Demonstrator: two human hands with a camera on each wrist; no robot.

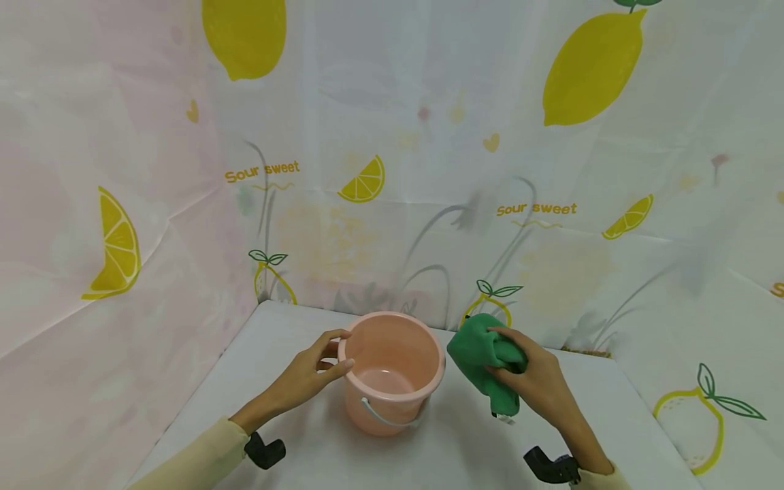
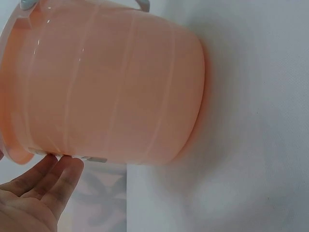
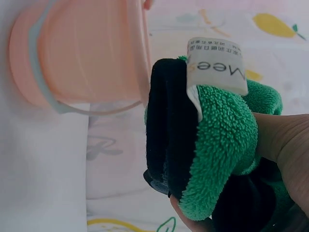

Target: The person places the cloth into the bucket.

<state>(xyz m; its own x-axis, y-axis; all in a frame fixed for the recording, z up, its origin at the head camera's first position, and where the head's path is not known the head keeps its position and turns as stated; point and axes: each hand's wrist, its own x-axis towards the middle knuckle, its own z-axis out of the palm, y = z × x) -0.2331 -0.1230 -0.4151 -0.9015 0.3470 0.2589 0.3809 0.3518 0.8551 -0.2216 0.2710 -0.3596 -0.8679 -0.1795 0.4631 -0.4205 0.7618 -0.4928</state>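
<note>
Your L hand [image 1: 309, 369] grips the pink bucket [image 1: 392, 361] at left, on the desk [image 1: 478, 466]; R hand [image 1: 540, 381] holds the green cloth [image 1: 480, 346] up just right of it. Step's prob. positioning cloth; next likely needs steady L hold.

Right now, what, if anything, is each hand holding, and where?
The right hand grips a green cloth by its bunched right side; the left hand holds the pink bucket at its rim.
</note>
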